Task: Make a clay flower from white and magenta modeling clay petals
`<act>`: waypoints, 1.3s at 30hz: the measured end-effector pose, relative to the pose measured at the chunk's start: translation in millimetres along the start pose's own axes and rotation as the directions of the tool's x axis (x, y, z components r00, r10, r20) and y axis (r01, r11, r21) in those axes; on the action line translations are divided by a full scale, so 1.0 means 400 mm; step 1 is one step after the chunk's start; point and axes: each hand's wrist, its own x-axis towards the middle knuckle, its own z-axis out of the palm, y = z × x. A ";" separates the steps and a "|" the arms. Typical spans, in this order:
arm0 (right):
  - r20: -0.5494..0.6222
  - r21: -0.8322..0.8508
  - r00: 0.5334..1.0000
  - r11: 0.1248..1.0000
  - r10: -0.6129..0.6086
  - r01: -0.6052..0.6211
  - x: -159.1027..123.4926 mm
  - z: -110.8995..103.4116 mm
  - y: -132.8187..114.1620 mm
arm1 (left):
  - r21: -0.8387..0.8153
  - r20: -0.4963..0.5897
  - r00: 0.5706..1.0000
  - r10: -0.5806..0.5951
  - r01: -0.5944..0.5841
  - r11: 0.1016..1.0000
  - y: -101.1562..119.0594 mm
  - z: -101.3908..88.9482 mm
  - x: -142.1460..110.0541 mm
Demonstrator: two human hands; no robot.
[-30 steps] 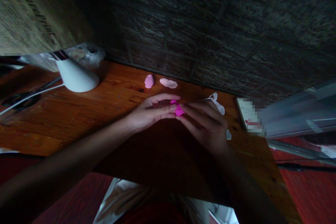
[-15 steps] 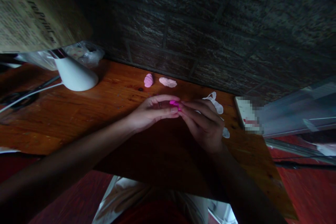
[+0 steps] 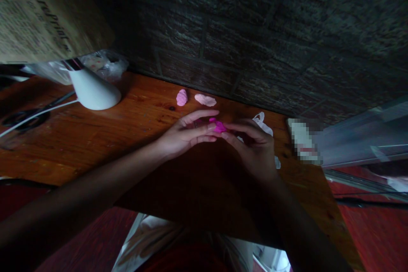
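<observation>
Over the wooden table (image 3: 95,136), my left hand (image 3: 185,136) and my right hand (image 3: 253,148) meet fingertip to fingertip. Between them they pinch a small bright pink lump of clay (image 3: 218,126). Both hands have fingers curled onto it. Farther back near the wall lie a pale pink ridged clay piece (image 3: 181,97) and a flatter, lighter pink piece (image 3: 205,100). Crumpled white wrapping (image 3: 263,124) lies just behind my right hand.
A white lamp base (image 3: 92,91) with a cable stands at the back left, with a plastic bag (image 3: 105,63) behind it. A dark brick wall (image 3: 255,29) runs along the table's far edge. A white packet (image 3: 302,140) and clear box sit at right.
The hands stayed together at the same spot. The fingers shifted on the pink lump, which shows a little higher and more exposed than half a second ago.
</observation>
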 end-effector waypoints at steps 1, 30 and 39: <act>-0.006 0.050 0.998 0.997 0.062 -0.062 0.000 0.002 0.000 | 0.016 0.000 1.000 0.022 -0.022 1.000 -0.001 0.001 0.000; 0.044 0.348 0.933 0.870 0.357 -0.349 0.001 0.025 -0.002 | 0.483 0.018 0.965 0.262 -0.237 0.843 0.033 0.023 -0.015; 0.137 0.532 0.863 0.699 0.486 -0.478 0.000 0.032 0.008 | 0.406 0.036 0.972 0.234 -0.228 0.885 0.020 0.014 -0.007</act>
